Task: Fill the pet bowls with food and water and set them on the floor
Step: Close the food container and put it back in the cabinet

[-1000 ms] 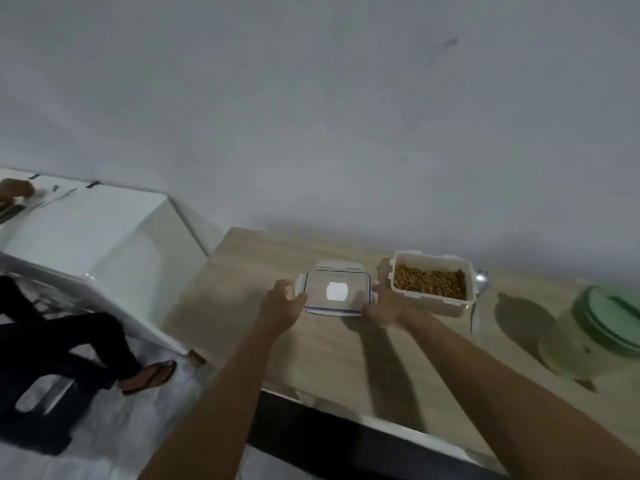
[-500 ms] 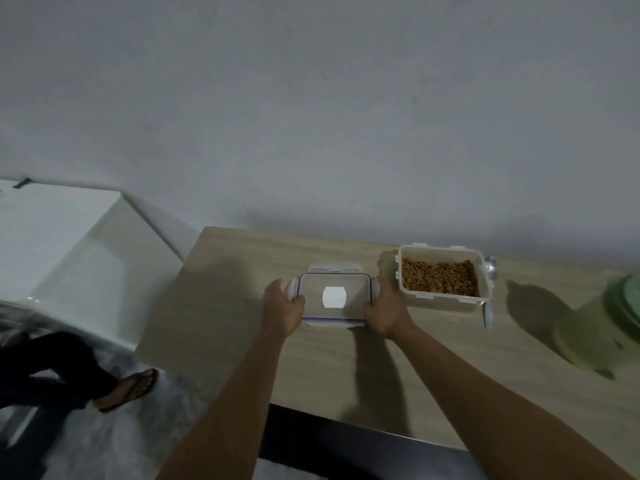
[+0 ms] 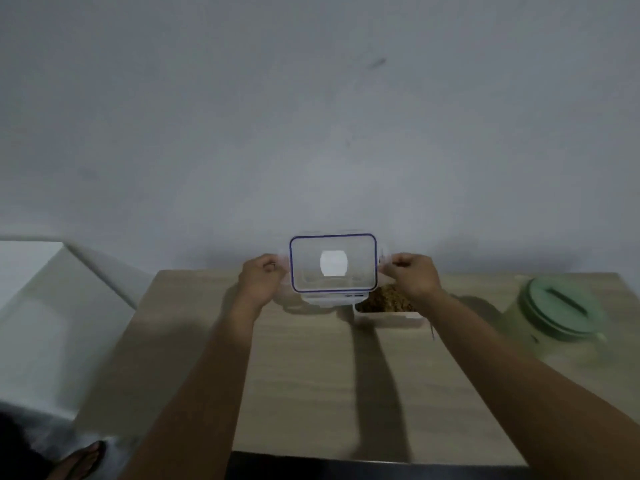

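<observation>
— Where's the clear blue-rimmed lid?
— Centre of the frame, held up off the wooden table. The left hand and right hand each grip a short end with curled fingers.
— And the food?
— The kibble container sits just below-right of the lid, partly behind the right hand. A green jug stands far right.

The food box is mostly hidden behind the raised lid and the right hand. At 3 o'clock the green jug is smeared by blur. At 7 o'clock a sandalled foot is cut off by the bottom edge.
</observation>
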`<state>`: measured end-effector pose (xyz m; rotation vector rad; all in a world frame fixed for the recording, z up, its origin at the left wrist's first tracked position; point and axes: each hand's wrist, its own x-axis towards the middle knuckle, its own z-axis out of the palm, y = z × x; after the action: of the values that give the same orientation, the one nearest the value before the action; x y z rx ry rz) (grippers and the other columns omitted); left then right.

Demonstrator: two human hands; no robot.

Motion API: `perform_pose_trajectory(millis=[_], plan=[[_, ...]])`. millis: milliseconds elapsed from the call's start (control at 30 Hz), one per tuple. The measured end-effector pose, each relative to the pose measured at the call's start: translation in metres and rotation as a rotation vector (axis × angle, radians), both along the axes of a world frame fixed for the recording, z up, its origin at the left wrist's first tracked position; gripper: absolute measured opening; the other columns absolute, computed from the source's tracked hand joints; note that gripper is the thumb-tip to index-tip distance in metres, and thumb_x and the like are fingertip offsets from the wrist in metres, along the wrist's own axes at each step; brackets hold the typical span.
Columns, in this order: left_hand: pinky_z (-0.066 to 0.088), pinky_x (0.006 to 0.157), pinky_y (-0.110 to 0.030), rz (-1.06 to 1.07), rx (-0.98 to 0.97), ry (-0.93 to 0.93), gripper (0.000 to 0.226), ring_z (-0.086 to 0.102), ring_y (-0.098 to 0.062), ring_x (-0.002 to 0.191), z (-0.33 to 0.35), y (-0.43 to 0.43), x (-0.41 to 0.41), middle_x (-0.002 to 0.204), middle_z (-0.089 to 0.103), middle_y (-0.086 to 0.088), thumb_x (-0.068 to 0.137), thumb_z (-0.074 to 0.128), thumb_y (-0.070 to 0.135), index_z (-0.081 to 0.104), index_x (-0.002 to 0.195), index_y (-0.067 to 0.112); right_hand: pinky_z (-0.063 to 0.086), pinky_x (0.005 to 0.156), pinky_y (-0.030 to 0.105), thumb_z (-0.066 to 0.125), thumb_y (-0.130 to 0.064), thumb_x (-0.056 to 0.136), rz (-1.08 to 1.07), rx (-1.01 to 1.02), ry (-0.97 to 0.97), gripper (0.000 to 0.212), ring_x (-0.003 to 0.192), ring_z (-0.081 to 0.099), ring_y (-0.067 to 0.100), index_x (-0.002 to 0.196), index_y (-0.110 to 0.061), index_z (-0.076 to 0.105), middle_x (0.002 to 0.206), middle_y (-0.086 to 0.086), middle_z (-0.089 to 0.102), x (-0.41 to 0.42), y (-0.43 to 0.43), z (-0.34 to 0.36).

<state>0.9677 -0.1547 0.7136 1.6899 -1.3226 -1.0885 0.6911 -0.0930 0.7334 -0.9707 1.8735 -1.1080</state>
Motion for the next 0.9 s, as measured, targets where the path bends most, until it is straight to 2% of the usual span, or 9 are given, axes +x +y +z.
perform_pose_trajectory(millis=[67,167,300,400,500,633,733,833,900], plan=[[0.049,0.069,-0.025,-0.01,-0.057,0.084,0.009,0.064,-0.017,0.079,0.013,-0.005,-0.024,0.088,0.073,-0.005,0.09,0.075,0.01,0.078,0.098,0.01,0.054,0.086,0.034,0.082,-0.024,0.082,-0.04,-0.041,-0.013,0.008,0.088,0.069,0.015,0.085,-0.018,0.08,0.088,-0.003,0.077,-0.024,0.0,0.013],[0.059,0.081,-0.033,0.019,-0.07,0.245,0.017,0.067,-0.015,0.085,0.03,-0.005,-0.06,0.094,0.076,-0.003,0.088,0.081,0.017,0.08,0.104,0.013,0.055,0.077,0.038,0.082,-0.029,0.083,-0.111,-0.098,-0.078,0.016,0.081,0.066,0.019,0.096,-0.019,0.08,0.088,0.002,0.075,-0.058,0.008,0.027],[0.06,0.071,-0.03,0.044,0.023,0.384,0.035,0.071,-0.019,0.09,0.029,-0.006,-0.09,0.104,0.077,-0.008,0.086,0.082,0.019,0.076,0.119,0.008,0.056,0.071,0.032,0.078,-0.018,0.087,-0.091,-0.107,-0.286,0.017,0.074,0.071,0.019,0.102,-0.01,0.078,0.091,0.009,0.078,-0.084,0.023,0.033],[0.06,0.07,-0.029,0.02,0.068,0.43,0.017,0.068,-0.02,0.089,0.029,-0.003,-0.103,0.104,0.075,-0.011,0.094,0.07,0.005,0.079,0.106,0.014,0.059,0.078,0.032,0.068,-0.011,0.093,-0.076,-0.1,-0.314,0.018,0.087,0.071,0.018,0.108,-0.015,0.078,0.098,0.003,0.077,-0.095,0.028,0.035],[0.065,0.068,-0.027,-0.017,0.131,0.515,0.026,0.068,-0.023,0.081,0.037,-0.001,-0.11,0.095,0.071,-0.011,0.099,0.058,-0.006,0.076,0.108,0.01,0.06,0.078,0.034,0.055,-0.013,0.096,-0.134,-0.08,-0.444,0.024,0.096,0.07,0.025,0.107,-0.014,0.076,0.107,0.009,0.075,-0.101,0.026,0.041],[0.063,0.063,-0.025,-0.008,0.179,0.565,0.02,0.068,-0.022,0.077,0.049,-0.001,-0.116,0.09,0.069,-0.01,0.1,0.055,0.002,0.074,0.104,0.004,0.063,0.077,0.035,0.077,-0.034,0.086,-0.149,-0.077,-0.446,0.032,0.088,0.072,0.026,0.102,-0.006,0.074,0.098,0.011,0.076,-0.105,0.023,0.043],[0.059,0.056,-0.026,-0.026,0.153,0.473,0.016,0.065,-0.02,0.071,0.054,0.0,-0.123,0.09,0.067,-0.01,0.094,0.072,0.018,0.07,0.101,0.003,0.063,0.08,0.039,0.09,-0.023,0.073,-0.186,-0.072,-0.361,0.031,0.083,0.073,0.027,0.09,-0.003,0.075,0.09,0.015,0.076,-0.106,0.021,0.038],[0.057,0.059,-0.029,-0.05,0.06,0.221,0.041,0.062,-0.019,0.063,0.049,-0.003,-0.122,0.094,0.069,-0.013,0.084,0.085,0.019,0.061,0.116,0.01,0.064,0.077,0.046,0.092,-0.015,0.069,-0.224,-0.057,-0.237,0.029,0.07,0.07,0.025,0.086,-0.006,0.07,0.081,0.014,0.073,-0.105,0.019,0.036],[0.057,0.064,-0.031,-0.065,0.05,0.19,0.048,0.061,-0.02,0.061,0.045,-0.005,-0.121,0.092,0.071,-0.015,0.081,0.087,0.018,0.059,0.119,0.013,0.063,0.077,0.046,0.092,-0.017,0.068,-0.24,-0.054,-0.141,0.038,0.066,0.068,0.021,0.092,-0.009,0.064,0.081,0.012,0.071,-0.105,0.018,0.037]])
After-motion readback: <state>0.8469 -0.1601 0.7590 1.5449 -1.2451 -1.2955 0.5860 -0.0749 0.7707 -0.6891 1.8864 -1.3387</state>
